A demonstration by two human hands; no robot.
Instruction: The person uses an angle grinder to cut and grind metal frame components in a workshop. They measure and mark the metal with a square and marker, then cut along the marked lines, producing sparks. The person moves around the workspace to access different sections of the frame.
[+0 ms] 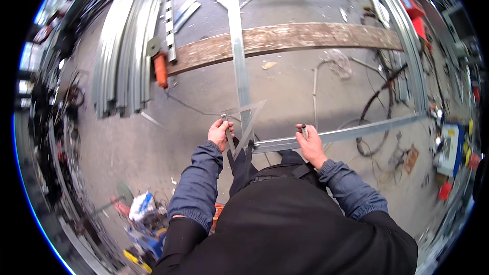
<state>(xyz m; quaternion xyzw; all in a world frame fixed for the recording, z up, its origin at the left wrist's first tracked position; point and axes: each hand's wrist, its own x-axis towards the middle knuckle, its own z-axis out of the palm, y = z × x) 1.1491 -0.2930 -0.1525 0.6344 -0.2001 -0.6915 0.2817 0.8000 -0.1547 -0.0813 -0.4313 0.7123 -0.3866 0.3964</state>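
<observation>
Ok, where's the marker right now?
In the head view, the marker is right of centre, held in the person's right hand, beside the crosswise metal bar.

A loose black top [290,229] covers the torso, its cloth plain and softly creased. Over the forearms sit a left sleeve cover [196,186] and a right sleeve cover [351,186], both slate blue, wrinkled, and gathered at each end. Black upper sleeves [186,237] show above them. Both hands are bare. Below are dark trousers [243,170] and a black waist strap [304,169].
</observation>
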